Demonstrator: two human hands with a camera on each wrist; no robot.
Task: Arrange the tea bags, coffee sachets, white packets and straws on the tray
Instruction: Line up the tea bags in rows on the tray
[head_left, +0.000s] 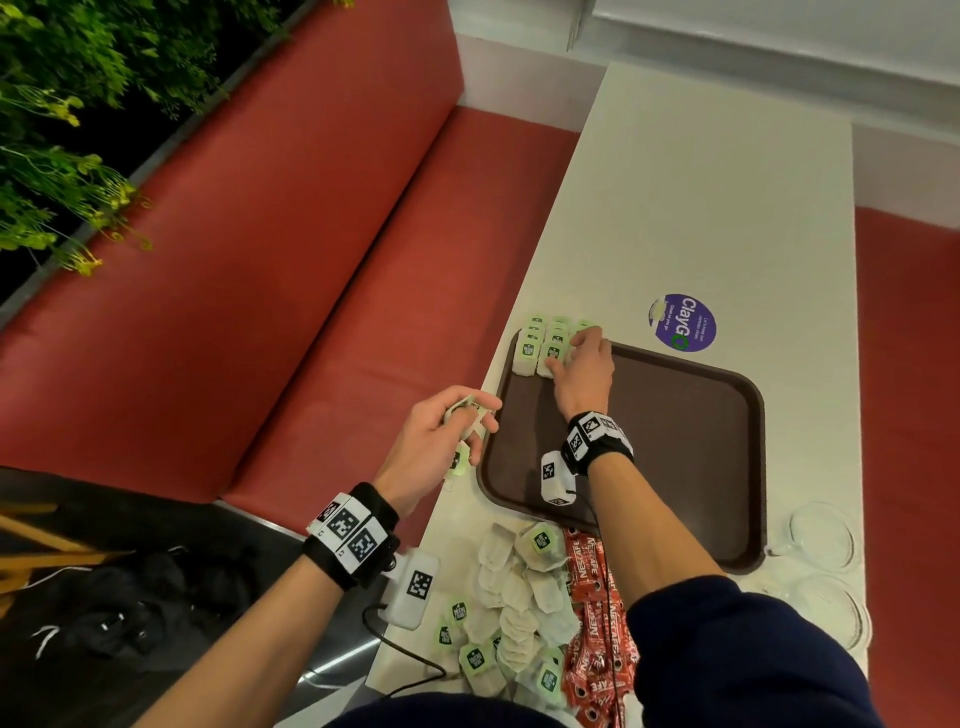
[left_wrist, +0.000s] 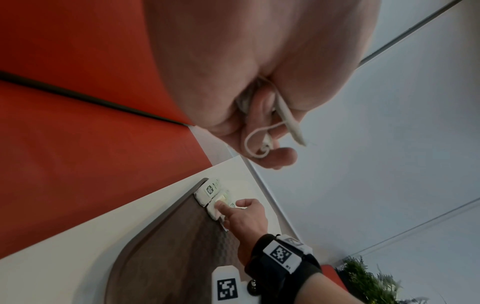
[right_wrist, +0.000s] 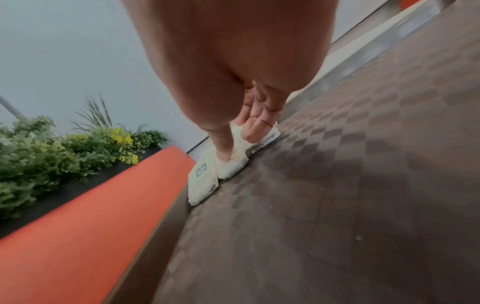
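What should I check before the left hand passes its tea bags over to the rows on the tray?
1. Left hand holds tea bags: ok.
2. Rows of tea bags sit in the far left corner of the tray: ok.
3. Right hand clear of the rows: not ok, its fingers rest on them.
4. Bare tray beside the rows: ok.
5. Third row straight: cannot tell, the right hand covers it.
6. Loose tea bags and coffee sachets on the table: ok.

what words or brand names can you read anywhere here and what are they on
"ClayGo": purple round sticker on the table.
"NESCAFE": red coffee sachets beside the tray.
Small print on the sticker: too small to read.
Green tea bag tags: too blurred to read.
Wristband squares: coded patterns, no words.
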